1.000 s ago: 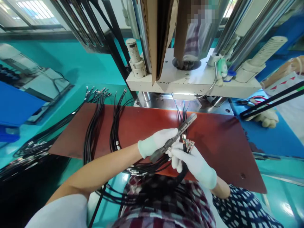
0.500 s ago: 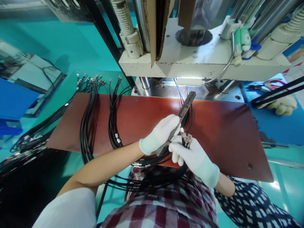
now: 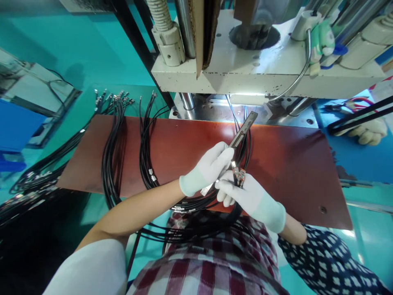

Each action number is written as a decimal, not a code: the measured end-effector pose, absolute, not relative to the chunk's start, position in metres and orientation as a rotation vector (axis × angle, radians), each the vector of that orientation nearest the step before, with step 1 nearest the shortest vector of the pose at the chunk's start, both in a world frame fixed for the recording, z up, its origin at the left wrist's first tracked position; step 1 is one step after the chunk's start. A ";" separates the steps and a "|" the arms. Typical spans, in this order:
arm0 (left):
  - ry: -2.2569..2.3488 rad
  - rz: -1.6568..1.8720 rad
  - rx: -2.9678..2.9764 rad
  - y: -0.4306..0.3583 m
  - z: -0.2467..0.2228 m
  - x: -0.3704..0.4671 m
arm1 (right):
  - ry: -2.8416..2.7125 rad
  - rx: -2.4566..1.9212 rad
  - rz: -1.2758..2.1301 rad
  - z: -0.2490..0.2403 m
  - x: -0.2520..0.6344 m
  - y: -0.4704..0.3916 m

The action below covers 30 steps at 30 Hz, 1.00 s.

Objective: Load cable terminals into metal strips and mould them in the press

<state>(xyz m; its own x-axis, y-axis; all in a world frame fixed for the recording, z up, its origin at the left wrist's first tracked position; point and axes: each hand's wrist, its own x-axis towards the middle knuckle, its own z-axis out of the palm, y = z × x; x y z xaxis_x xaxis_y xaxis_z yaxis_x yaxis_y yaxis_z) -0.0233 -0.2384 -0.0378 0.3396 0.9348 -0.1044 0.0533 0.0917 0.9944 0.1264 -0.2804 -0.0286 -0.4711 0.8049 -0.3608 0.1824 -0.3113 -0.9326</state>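
My left hand [image 3: 208,168], in a white glove, is closed around a long, narrow metal bar [image 3: 245,128] with a recess in its face. The bar slants up and away to the right, its middle hidden by my fingers. Close beside it, my right hand [image 3: 253,198], also gloved, is wrapped around a bundle of black cables [image 3: 237,211]. Metal connector ends [image 3: 238,174] stick up out of that grip. From there the cables loop down and left across my lap. My right fingertips are close to the bar's lower end; whether they touch it I cannot tell.
A reddish-brown board [image 3: 285,172] lies under my hands. Black cable bundles [image 3: 112,159] hang over its left part. Behind it stands a press with a white plate [image 3: 258,84] and a metal bed [image 3: 211,110]. A work glove [image 3: 370,131] lies at the right.
The bar has turned in my left hand, so its recessed face shows more clearly and looks brighter. My right hand still holds the cables. The whole view has shifted slightly.
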 end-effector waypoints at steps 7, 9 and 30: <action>0.864 0.871 1.211 -0.233 -0.036 -0.032 | -1.419 -1.608 1.301 -0.020 0.147 -0.282; 0.837 0.874 1.191 -0.232 -0.037 -0.034 | -1.255 -1.612 1.278 -0.019 0.145 -0.283; 0.817 0.861 1.261 -0.230 -0.038 -0.037 | -0.842 -1.074 1.968 -0.038 0.145 -0.275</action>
